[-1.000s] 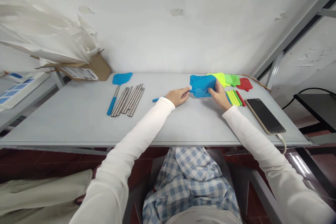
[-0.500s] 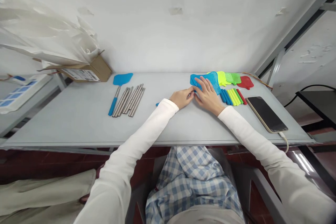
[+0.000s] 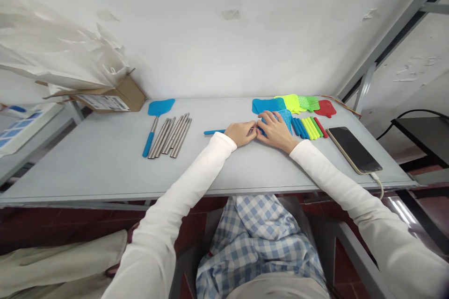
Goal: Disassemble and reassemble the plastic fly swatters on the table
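Note:
My left hand (image 3: 241, 133) is closed around a metal rod, mostly hidden by the fingers. The rod's blue handle (image 3: 213, 132) sticks out to the left. My right hand (image 3: 275, 131) grips a perforated blue fly swatter head (image 3: 287, 118) at its narrow end, fingers over its mesh. Both hands meet at the joint between rod and head, which the fingertips cover. Behind them lie another blue swatter head (image 3: 266, 105), a yellow one (image 3: 292, 103), a green one (image 3: 309, 103) and a red one (image 3: 325, 108). Several coloured handle sleeves (image 3: 308, 128) lie beside my right hand.
To the left lie an assembled blue fly swatter (image 3: 161, 107) and several metal rods (image 3: 171, 136) on the grey table (image 3: 105, 159). A cardboard box (image 3: 121, 96) stands at the back left. A phone (image 3: 354, 149) with a cable rests at the right. A wall rises behind.
My right hand has drawn the blue swatter head nearer and away from the other blue head. More of the blue handle now shows left of my left hand.

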{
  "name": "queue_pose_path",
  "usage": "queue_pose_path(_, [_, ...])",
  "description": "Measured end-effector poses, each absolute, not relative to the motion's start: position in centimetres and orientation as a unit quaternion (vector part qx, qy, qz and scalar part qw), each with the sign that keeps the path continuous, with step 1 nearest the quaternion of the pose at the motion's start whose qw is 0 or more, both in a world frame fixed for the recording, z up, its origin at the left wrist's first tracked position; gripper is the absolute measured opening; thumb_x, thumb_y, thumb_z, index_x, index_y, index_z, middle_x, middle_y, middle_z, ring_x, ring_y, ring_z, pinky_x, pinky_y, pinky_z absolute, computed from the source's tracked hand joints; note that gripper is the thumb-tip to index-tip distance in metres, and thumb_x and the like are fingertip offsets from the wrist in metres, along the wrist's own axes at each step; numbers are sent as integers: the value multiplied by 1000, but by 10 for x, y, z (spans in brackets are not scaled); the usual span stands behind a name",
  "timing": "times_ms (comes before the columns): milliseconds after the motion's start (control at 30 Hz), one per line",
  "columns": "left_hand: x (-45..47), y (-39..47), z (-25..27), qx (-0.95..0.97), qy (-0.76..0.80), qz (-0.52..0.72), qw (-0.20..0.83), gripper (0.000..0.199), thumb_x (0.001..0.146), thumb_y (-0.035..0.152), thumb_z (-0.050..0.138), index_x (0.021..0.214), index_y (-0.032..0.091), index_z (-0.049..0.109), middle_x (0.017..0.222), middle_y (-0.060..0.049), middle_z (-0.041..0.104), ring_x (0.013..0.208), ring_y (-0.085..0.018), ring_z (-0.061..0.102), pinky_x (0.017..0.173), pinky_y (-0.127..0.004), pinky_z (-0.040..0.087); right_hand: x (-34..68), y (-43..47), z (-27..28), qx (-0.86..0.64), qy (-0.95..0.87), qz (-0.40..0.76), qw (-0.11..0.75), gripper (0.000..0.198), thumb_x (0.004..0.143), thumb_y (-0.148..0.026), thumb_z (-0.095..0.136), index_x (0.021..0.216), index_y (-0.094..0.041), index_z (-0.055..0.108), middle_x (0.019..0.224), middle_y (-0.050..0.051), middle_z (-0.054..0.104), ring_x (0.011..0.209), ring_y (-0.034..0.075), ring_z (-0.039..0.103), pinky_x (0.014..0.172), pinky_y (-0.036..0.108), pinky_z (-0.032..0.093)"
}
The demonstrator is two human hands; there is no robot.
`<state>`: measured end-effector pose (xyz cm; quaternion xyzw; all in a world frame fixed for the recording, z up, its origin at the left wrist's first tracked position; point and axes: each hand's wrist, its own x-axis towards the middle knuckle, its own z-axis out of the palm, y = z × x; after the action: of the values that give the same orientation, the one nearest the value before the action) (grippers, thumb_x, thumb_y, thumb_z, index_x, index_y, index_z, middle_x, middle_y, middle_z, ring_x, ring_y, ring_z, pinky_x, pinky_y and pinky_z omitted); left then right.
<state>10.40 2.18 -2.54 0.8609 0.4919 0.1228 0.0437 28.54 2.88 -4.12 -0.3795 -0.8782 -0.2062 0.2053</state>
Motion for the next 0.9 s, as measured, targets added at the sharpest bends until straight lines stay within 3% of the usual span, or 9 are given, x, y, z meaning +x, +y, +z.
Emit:
queue_pose_path(167, [100, 25, -28, 875, 471, 100, 58, 24, 96, 31, 41, 101, 20, 61, 92, -6, 73, 84, -22, 68, 68, -31, 40, 282, 31, -46, -374, -879, -218, 200, 24, 93, -32, 47, 95, -17, 66, 107, 13, 66, 106, 28, 53, 100, 44, 34])
queue_pose_path(633, [92, 30, -28, 892, 437, 76, 84, 32, 97, 34, 36, 111, 23, 63, 94, -5, 74, 82, -21, 67, 72, -31, 43, 291, 39, -46, -321, -900, -216, 201, 20, 93, -30, 50, 97, -17, 65, 108, 11, 65, 106, 26, 52, 100, 43, 30])
queue_pose_path(900, [89, 30, -24, 895, 422, 117, 85, 29, 95, 32, 37, 100, 24, 65, 81, -3, 71, 73, -20, 64, 69, -30, 42, 297, 42, -28, -315, -910, -216, 160, 24, 99, -33, 44, 102, -23, 66, 114, 10, 67, 110, 24, 54, 102, 43, 32])
